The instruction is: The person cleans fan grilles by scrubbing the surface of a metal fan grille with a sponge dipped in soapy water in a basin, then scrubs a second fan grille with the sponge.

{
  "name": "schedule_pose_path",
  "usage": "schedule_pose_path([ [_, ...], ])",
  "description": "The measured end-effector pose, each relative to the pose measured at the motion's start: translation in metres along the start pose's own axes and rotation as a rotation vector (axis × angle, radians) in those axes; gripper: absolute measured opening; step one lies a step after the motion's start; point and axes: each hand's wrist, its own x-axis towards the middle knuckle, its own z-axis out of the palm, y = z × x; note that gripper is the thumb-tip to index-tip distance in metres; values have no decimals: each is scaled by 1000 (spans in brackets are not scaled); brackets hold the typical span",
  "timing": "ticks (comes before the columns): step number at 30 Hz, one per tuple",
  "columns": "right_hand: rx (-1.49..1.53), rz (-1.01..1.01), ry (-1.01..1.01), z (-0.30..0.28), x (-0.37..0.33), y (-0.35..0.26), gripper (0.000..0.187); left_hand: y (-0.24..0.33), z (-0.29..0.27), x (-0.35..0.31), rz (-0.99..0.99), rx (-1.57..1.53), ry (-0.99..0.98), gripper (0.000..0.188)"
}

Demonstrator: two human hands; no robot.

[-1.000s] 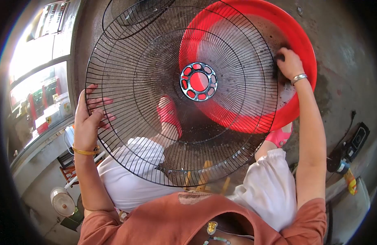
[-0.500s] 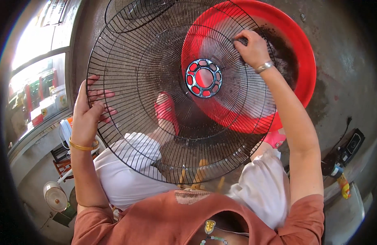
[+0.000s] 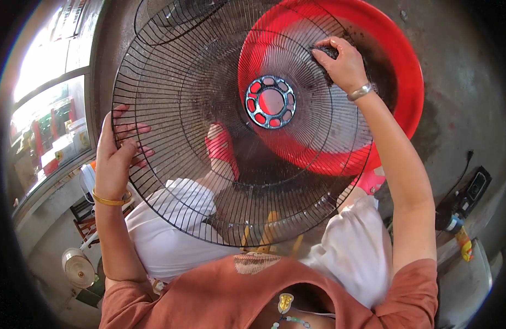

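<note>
"What's new?"

"The right hand (image 3: 347,67) is out of the red tub (image 3: 411,82) now. It's up on the wire fan cover (image 3: 284,98), pinching a dark pad (image 3: 331,52). So it looks like the wires get a rub."

"And the left hand (image 3: 117,154)?"

"It grips the left edge, fingers spread behind the wires."

"Where's the cover?"

"Above the white pants (image 3: 153,233), partly over the tub."

"Count!"

"One cover in hand, one tub, one pad, two hands, two pink shoes (image 3: 220,148)."

I could read no words, numbers or signs anywhere; the boxes (image 3: 62,149) behind the window (image 3: 73,75) were too blurred for me.
</note>
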Motion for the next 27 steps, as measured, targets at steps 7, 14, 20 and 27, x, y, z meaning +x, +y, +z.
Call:
schedule_pose_path([
  [7, 217, -280, -1, 15, -68, -51, 14, -3, 2, -3, 41, 35, 30, 57],
  [14, 38, 7, -28, -22, -65, 1, 16, -5, 7, 0, 49, 72, 21, 56],
  [20, 240, -155, -68, -2, -88, -33, 13, -5, 5, -2, 65, 58, 45, 56],
  [27, -11, -92, 35, -42, -62, 29, 13, -7, 6, 1, 69, 74, 48, 57],
])
